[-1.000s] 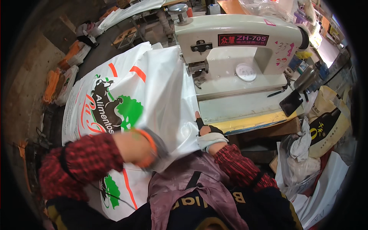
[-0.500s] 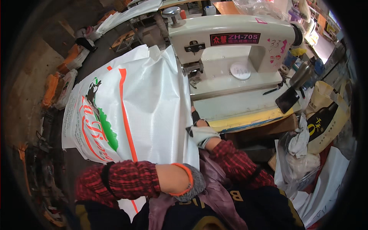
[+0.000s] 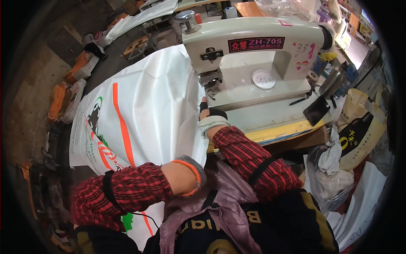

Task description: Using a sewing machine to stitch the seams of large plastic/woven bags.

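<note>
A large white woven sack (image 3: 160, 97) with a red stripe and a green, black and red print spreads to the left of a cream sewing machine (image 3: 253, 34). Its right edge runs beside the machine's needle area. My right hand (image 3: 215, 117), in a pale glove with dark finger coverings, holds that edge just below the presser foot; one dark-tipped finger points forward along it. Nearer to me, my left hand (image 3: 198, 166), in a grey glove with an orange cuff, is bent over the sack's near right part. Its fingers are hidden.
On the machine table lie a black phone (image 3: 316, 111) and a dark pen (image 3: 299, 100). A metal bottle (image 3: 332, 82) stands behind them. To the right hangs a beige and black bag (image 3: 361, 127), above clear plastic bags (image 3: 327, 186). Stacked white sheets (image 3: 144, 19) lie on a far table.
My right hand has moved forward along the sack's edge toward the presser foot. My left hand has shifted left and forward. The sack's print and stripe have moved left.
</note>
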`<control>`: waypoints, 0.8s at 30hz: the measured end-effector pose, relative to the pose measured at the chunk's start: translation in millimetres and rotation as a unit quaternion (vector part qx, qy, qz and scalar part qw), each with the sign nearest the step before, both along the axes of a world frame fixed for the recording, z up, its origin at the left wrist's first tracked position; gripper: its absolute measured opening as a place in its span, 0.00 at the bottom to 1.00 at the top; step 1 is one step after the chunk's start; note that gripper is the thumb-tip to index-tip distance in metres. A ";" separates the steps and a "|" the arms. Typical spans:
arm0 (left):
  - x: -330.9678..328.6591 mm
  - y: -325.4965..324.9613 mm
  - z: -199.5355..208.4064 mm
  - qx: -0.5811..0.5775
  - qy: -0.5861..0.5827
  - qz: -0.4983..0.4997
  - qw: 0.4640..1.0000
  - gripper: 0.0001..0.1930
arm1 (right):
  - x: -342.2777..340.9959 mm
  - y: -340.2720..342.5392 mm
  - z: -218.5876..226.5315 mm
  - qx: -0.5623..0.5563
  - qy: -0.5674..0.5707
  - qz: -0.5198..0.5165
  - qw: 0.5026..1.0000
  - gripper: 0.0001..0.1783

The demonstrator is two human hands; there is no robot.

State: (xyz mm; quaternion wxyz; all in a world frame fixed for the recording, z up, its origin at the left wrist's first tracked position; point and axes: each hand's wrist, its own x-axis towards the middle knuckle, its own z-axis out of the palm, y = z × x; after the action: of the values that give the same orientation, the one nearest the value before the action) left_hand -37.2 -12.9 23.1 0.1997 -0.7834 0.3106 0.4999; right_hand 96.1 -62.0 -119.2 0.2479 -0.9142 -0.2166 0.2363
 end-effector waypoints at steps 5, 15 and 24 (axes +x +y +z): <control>-10.2 17.7 -53.7 -0.104 0.042 -0.039 0.993 0.09 | -39.9 -27.5 -21.5 0.127 -0.052 -0.018 0.990 0.28; -9.3 -34.7 38.0 -0.024 0.110 -0.033 0.993 0.09 | -64.2 -29.2 25.7 -0.026 -0.080 0.064 0.994 0.28; 0.1 -19.7 43.3 -0.098 0.101 -0.096 0.985 0.09 | -6.0 2.6 20.2 -0.038 -0.068 0.040 0.996 0.26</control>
State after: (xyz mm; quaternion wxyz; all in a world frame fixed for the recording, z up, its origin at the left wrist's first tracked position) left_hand -37.2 -32.5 66.4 0.1365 -0.7116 0.4501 0.5219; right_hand 90.1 -59.4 -99.0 0.1876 -0.9276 -0.2600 0.1915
